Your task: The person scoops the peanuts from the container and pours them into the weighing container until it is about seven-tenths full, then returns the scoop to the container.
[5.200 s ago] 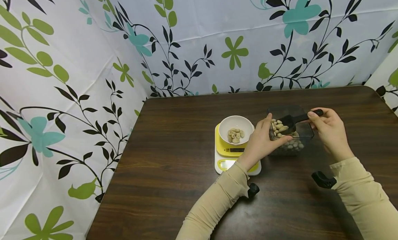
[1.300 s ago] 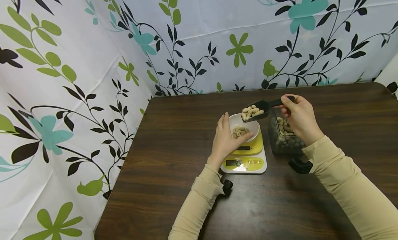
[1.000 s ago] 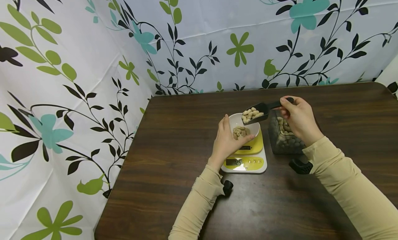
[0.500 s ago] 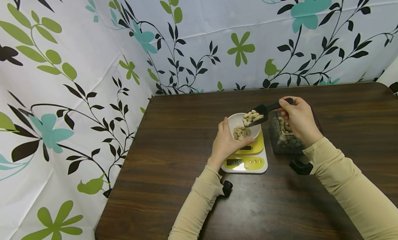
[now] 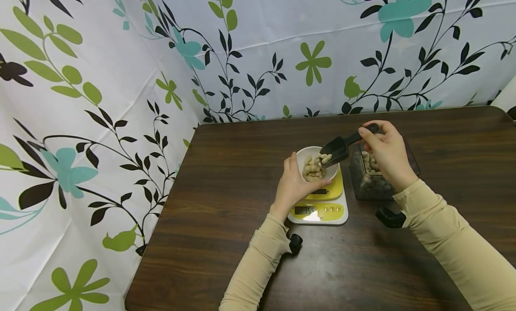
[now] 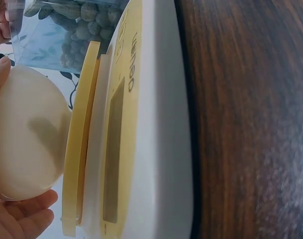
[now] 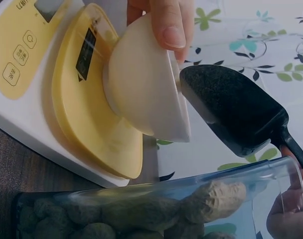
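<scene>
My left hand [image 5: 291, 183] holds the white bowl [image 7: 146, 84] between fingers and thumb at its rim. The bowl stands on the yellow platform of a kitchen scale [image 5: 336, 192]. Inside lie several unshelled peanuts [image 5: 312, 171]. Over the bowl's right side, my right hand [image 5: 386, 150] grips the handle of a black scoop [image 5: 336, 149], tilted down to the left. A few peanuts sit at the scoop's lip, which overlaps the bowl's rim. In the right wrist view the scoop's dark underside [image 7: 231, 107] faces the camera.
A clear plastic container [image 5: 368, 192] of peanuts stands right of the scale, partly hidden under my right hand. Digits show on the scale's display [image 5: 305, 210]. All stand on a dark wood table [image 5: 217, 203], with a patterned curtain [image 5: 258, 46] behind.
My left hand moved from the container to the bowl. The scoop came out of the container loaded, moved left over the bowl and tipped; most of its peanuts dropped in. The scale's digits changed.
</scene>
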Demonstrator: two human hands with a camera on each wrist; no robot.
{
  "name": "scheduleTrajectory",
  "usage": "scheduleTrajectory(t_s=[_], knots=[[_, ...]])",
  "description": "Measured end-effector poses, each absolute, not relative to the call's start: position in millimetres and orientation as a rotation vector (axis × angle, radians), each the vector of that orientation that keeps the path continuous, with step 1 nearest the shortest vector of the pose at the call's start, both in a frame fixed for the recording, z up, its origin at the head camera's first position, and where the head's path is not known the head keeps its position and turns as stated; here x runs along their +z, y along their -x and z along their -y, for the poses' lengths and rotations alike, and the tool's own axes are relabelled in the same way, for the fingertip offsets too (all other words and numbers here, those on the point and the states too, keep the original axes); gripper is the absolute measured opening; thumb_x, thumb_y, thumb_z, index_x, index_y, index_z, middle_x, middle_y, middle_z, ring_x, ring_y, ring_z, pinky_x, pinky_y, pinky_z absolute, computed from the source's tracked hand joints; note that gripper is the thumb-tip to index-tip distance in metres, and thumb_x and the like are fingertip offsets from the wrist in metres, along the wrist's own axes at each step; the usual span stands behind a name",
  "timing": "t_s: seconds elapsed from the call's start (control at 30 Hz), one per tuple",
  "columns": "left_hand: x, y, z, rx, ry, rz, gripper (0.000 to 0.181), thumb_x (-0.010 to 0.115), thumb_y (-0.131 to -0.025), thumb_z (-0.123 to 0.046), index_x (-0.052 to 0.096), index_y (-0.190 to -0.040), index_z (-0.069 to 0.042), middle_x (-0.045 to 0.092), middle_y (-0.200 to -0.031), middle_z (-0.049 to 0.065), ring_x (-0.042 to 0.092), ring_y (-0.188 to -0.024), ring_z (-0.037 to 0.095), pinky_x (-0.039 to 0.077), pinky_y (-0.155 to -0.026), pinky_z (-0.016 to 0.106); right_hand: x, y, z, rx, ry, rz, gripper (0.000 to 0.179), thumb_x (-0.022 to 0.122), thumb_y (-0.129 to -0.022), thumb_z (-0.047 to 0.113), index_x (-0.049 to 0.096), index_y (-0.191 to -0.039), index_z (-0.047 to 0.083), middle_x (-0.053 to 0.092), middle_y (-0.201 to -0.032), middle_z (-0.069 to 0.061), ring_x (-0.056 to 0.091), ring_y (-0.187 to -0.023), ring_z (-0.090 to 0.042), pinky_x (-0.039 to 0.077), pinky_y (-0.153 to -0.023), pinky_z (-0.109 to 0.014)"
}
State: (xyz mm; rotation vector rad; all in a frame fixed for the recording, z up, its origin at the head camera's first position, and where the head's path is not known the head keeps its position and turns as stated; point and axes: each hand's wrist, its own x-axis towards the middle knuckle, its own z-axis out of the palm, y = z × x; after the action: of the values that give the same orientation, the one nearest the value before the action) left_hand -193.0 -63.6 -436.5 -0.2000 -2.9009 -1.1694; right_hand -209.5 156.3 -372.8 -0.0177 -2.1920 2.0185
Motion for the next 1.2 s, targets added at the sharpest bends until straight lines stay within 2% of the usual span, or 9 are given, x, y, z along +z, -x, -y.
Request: scheduleTrajectory(t_s=[0.3, 0.47, 0.73, 0.9, 1.07, 1.2], knots=[[-440, 191, 60, -1.207, 0.206, 2.884, 0.12, 0.075, -0.062, -0.063, 0.012, -0.151, -0.011, 0.032, -0.145, 0.011, 0.051, -0.12, 0.029, 0.047, -0.096, 0.043, -372, 205, -160, 2.02, 0.035, 2.207, 0.023, 0.059, -0.091, 0.032, 0.05, -0.108, 0.02, 0.058, -0.067, 0.014, 0.046, -0.063, -0.006, 0.039, -0.058, -0.019], [-440, 191, 60, -1.178, 0.206, 2.876, 0.121, 0.076, -0.061, -0.063, 0.012, -0.151, -0.013, 0.028, -0.148, 0.01, 0.04, -0.13, 0.027, 0.043, -0.101, 0.044, -373, 205, -161, 1.984, 0.036, 2.239, 0.025, 0.057, -0.091, 0.035, 0.05, -0.109, 0.02, 0.06, -0.071, 0.013, 0.046, -0.064, -0.006, 0.04, -0.06, -0.018], [-429, 197, 57, -1.043, 0.252, 2.857, 0.118, 0.074, -0.062, -0.066, 0.015, -0.151, -0.014, 0.022, -0.153, 0.01, 0.024, -0.141, 0.027, 0.035, -0.108, 0.047, -364, 205, -164, 1.926, 0.059, 2.237, 0.025, 0.057, -0.091, 0.037, 0.05, -0.109, 0.021, 0.054, -0.067, 0.015, 0.048, -0.065, -0.006, 0.041, -0.062, -0.017], [-414, 201, 49, -1.008, 0.314, 2.83, 0.116, 0.072, -0.064, -0.067, 0.016, -0.151, -0.015, 0.02, -0.155, 0.007, 0.014, -0.145, 0.025, 0.028, -0.112, 0.048, -351, 203, -172, 2.106, 0.011, 1.949, 0.02, 0.063, -0.089, 0.024, 0.053, -0.104, 0.015, 0.057, -0.067, 0.01, 0.048, -0.061, -0.006, 0.039, -0.061, -0.017], [-396, 201, 34, -0.972, 0.406, 2.834, 0.111, 0.068, -0.067, -0.068, 0.015, -0.151, -0.018, 0.018, -0.156, 0.005, 0.015, -0.145, 0.024, 0.029, -0.111, 0.05, -340, 202, -186, 2.253, -0.088, 1.614, 0.019, 0.066, -0.086, 0.011, 0.056, -0.101, 0.008, 0.059, -0.071, 0.003, 0.05, -0.057, -0.007, 0.041, -0.058, -0.016], [-383, 199, 18, -0.942, 0.467, 2.87, 0.109, 0.064, -0.069, -0.07, 0.012, -0.151, -0.022, 0.015, -0.157, 0.003, 0.017, -0.145, 0.022, 0.032, -0.111, 0.044, -334, 203, -198, 2.263, -0.114, 1.447, 0.017, 0.066, -0.084, 0.004, 0.057, -0.099, 0.004, 0.062, -0.076, -0.001, 0.05, -0.054, -0.009, 0.041, -0.055, -0.015]])
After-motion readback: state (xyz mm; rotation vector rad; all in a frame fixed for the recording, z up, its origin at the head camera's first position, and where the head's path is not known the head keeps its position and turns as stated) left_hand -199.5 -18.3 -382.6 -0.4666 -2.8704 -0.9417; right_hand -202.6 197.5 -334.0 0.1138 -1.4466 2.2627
